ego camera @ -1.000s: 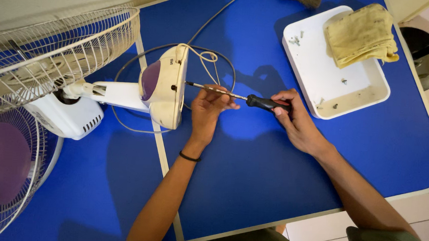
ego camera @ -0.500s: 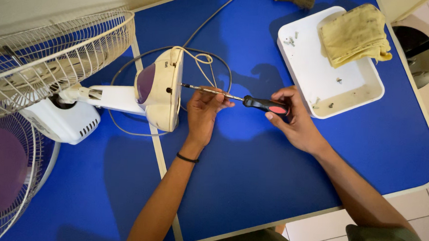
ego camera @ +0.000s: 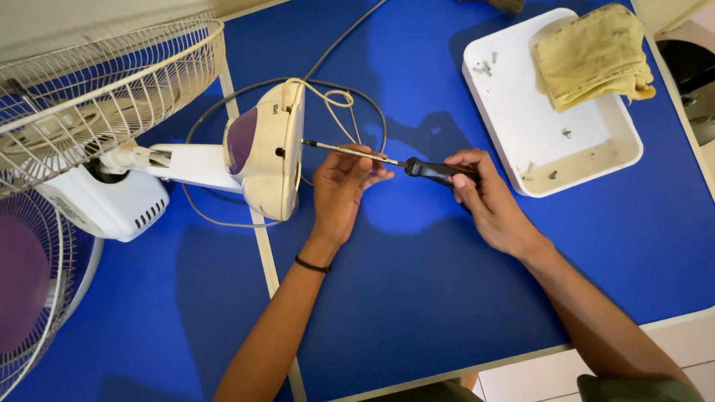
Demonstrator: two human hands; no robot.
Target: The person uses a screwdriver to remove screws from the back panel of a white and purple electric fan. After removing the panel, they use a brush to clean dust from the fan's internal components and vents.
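White tray (ego camera: 592,163) near far right table (ego camera: 449,309) edge, containing folded yellow cloth (ego camera: 593,54) and loose screws (ego camera: 484,67). Right hand (ego camera: 482,194) closed on screwdriver (ego camera: 391,161) handle; left hand (ego camera: 344,184) fingers steadying shaft, tip at fan base (ego camera: 267,153). Open blue surface nearer.

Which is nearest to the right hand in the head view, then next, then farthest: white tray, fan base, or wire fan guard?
From the right hand:
1. White tray, just beyond it, upper right.
2. Fan base, across the screwdriver, to the left.
3. Wire fan guard, far left.
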